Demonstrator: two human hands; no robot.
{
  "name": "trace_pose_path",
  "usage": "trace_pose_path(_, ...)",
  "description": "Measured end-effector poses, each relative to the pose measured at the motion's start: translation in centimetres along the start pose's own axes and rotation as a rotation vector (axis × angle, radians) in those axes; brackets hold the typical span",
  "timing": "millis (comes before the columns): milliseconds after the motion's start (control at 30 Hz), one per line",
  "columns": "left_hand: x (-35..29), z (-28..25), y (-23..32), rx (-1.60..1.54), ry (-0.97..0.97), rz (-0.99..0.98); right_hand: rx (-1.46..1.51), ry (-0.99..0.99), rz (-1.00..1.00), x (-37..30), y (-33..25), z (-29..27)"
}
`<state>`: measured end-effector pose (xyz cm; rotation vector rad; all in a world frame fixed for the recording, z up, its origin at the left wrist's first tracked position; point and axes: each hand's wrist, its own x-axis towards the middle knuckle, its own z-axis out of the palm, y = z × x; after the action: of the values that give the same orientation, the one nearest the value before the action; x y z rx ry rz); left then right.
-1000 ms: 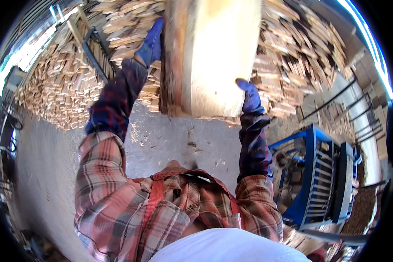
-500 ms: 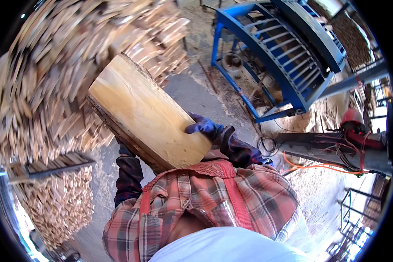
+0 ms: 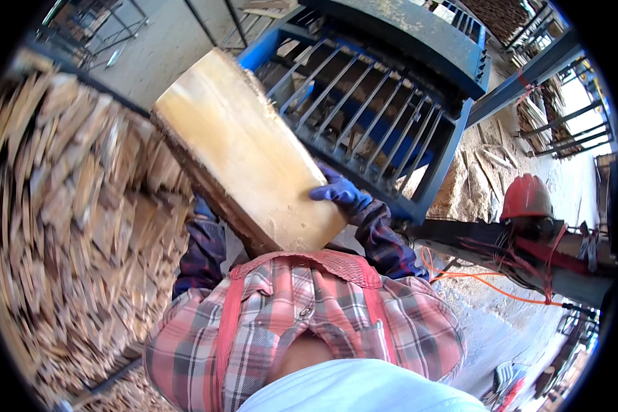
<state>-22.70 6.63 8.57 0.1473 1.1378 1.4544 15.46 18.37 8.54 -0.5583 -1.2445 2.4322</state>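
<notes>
- Slab [image 3: 244,147]: thick pale wood with bark along its left edge, held tilted in front of the chest, near end low against the plaid shirt [image 3: 302,323], far end raised up and to the left.
- Right hand [image 3: 340,193]: blue glove, fingers laid over the slab's right edge near its lower end, gripping it; dark sleeve running back to the shirt.
- Left hand: hidden under the slab; only a bit of blue glove and the dark sleeve [image 3: 202,250] seen just left of the slab's lower edge. Grip cannot be told, though apparently bearing from beneath.
- Hands apart, one on each side of the slab.
- Blue rack [image 3: 384,103]: metal frame with slanted bars, right of and behind the slab; slab's far end overlaps its left corner.
- Woodpile [image 3: 75,226]: split pieces stacked densely, left of the slab, blurred.
- Red helmet [image 3: 527,198]: well right of the slab, sitting on a dark beam [image 3: 529,264].
- Orange cable [image 3: 487,281]: looping over the ground right of the slab, below the beam.
- Sawdust and scrap pieces on the ground right of the slab, past the rack.
- Concrete floor [image 3: 165,48] seen above the slab's far end.
</notes>
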Motion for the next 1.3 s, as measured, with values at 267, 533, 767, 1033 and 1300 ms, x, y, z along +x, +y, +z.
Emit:
trace_pose_path(267,29.3,24.7,16.2,0.243,-0.277,0.012,0.042,0.409,-0.293,11.2,-21.1,-11.2)
trace_pose_path(533,45.0,55.1,29.1,0.804,-0.593,0.828,0.5,0.613,-0.578,23.5,-32.7,-22.6)
trace_pose_path(767,47.3,51.2,12.7,2.001,-0.59,0.923,-0.423,1.296,-0.022,25.1,-30.6,-33.7)
trace_pose_path(1033,43.5,49.0,7.4,1.873,-0.43,1.206,-0.169,1.224,-0.206,22.0,-27.2,-34.8)
trace_pose_path(1300,41.3,42.0,2.0,1.582,-0.91,1.553,0.054,0.936,-0.303,3.3,-16.4,-18.0)
